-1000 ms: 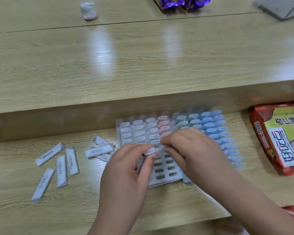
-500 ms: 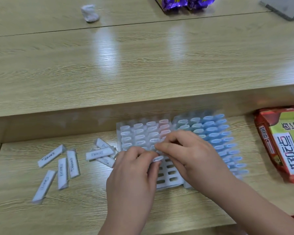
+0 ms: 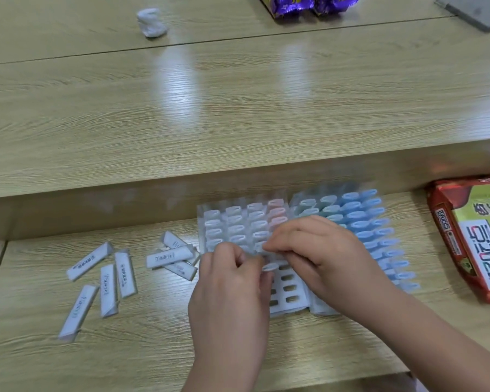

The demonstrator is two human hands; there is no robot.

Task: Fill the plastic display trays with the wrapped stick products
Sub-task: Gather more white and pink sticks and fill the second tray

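Head view: your left grip (image 3: pixel 229 284) and right grip (image 3: pixel 323 258) both pinch one stick (image 3: pixel 269 267) over the tray's (image 3: pixel 283 306) empty slots.

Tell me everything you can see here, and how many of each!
loose sticks: about seven, white, lying on the lower desk left of the trays
left tray: one, clear white, lower desk, near slots empty
pale sticks: many, whitish with one pink column, standing in the left tray
right tray: one, clear white, touching the left tray's right side
blue sticks: many, blue and teal, standing in the right tray
red bag: one, red and green, right edge
purple packets: two, top edge
white wad: one, upper desk, far left
grey sheet: one, top right corner
desk: one, light wood, two levels
held stick: one, white, over the left tray
left hand: pinches the held stick
right hand: pinches the held stick
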